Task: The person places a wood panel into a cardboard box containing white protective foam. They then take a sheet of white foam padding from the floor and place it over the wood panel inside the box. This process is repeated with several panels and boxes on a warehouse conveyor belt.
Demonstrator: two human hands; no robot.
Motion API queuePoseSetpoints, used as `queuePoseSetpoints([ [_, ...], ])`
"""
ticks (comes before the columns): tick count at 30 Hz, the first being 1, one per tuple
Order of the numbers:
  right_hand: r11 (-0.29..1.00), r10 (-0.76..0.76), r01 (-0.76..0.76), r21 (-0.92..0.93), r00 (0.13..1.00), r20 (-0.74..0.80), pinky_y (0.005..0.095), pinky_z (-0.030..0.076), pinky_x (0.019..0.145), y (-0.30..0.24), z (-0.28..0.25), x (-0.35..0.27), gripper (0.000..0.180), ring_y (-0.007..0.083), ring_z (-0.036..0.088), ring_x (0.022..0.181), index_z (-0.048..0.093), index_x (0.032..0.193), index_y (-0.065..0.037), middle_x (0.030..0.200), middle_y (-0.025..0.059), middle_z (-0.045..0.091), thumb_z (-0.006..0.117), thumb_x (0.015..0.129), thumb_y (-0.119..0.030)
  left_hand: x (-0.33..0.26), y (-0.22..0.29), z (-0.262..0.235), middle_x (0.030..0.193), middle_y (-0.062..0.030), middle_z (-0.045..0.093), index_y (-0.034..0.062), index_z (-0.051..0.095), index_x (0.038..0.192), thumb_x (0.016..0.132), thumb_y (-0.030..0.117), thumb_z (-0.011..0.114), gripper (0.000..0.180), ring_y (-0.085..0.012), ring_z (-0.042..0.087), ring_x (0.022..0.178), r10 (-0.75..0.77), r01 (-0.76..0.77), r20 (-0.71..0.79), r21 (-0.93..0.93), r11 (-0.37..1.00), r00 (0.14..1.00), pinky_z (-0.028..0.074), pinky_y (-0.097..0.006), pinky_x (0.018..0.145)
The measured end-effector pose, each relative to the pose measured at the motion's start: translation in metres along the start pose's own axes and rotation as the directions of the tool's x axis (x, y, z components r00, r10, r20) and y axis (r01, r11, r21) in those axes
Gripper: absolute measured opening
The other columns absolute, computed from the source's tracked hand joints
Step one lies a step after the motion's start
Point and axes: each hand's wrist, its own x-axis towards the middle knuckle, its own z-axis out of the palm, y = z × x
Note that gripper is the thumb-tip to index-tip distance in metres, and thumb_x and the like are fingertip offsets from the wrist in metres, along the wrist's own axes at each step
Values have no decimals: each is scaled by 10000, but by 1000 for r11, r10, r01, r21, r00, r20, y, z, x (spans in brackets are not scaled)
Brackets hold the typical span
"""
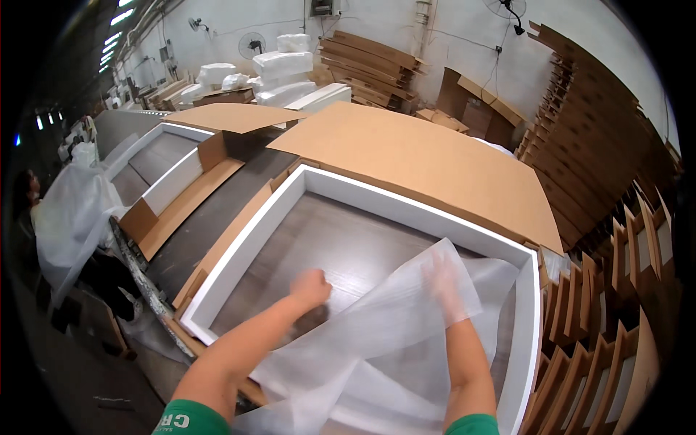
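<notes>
A translucent white foam sheet (377,341) lies loosely, partly folded, over the near right part of a white rectangular frame (533,304) with a grey wood-look panel (326,217) inside. My left hand (312,288) is curled closed over the panel, just left of the sheet's edge. Whatever may be inside its fingers is hidden. My right hand (444,283) is at the sheet's raised far corner, touching it and partly veiled by it. Motion smears its fingers, so their grip is unclear. Under and around the frame lies an opened cardboard carton, its large flap (428,159) spread out beyond the far side.
To the left, a second white frame (170,174) sits in another opened carton on the dark table (210,203). A person (32,192) stands there beside draped foam sheeting (76,210). Stacked cardboard (587,138) leans at the right, and wrapped white bundles (283,65) are piled behind.
</notes>
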Motion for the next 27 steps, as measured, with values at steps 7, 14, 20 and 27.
queuePoseSetpoints([
  [7, 876, 291, -162, -454, 928, 231, 563, 324, 875, 18, 34, 42, 381, 394, 466, 1014, 539, 1134, -74, 1172, 207, 477, 470, 809, -262, -24, 161, 1, 848, -92, 575, 59, 560, 817, 722, 120, 601, 120, -267, 549, 837, 867, -561, 172, -700, 441, 468, 415, -374, 778],
  [14, 903, 363, -216, -371, 845, 392, 547, 262, 941, 51, 34, 56, 355, 367, 389, 1130, 533, 1133, -77, 1229, 180, 440, 455, 833, -251, 62, 60, 86, 1395, -173, 256, 176, 466, 1238, 849, 387, 461, 442, -356, 149, 1321, 409, -474, 308, 175, 863, 859, 60, -609, 1024],
  [20, 984, 80, 4, -180, 887, 455, 533, 195, 995, 38, -57, -43, 482, 405, 279, 1229, 455, 1244, -128, 1334, 215, 335, 519, 824, -354, 86, -33, 41, 1410, -171, 236, 146, 480, 1236, 876, 428, 397, 465, -368, 158, 1315, -41, -21, 148, 396, 918, 988, 76, -555, 1042],
  [27, 973, 175, -87, -212, 878, 445, 550, 119, 1030, 54, -46, -83, 543, 377, 173, 1301, 385, 1317, -197, 1403, 178, 251, 418, 849, -468, 0, -34, 73, 1308, -137, 397, 132, 552, 1138, 863, 464, 428, 449, -290, 301, 1255, 539, -529, -5, 190, 827, 842, 167, -485, 1039],
])
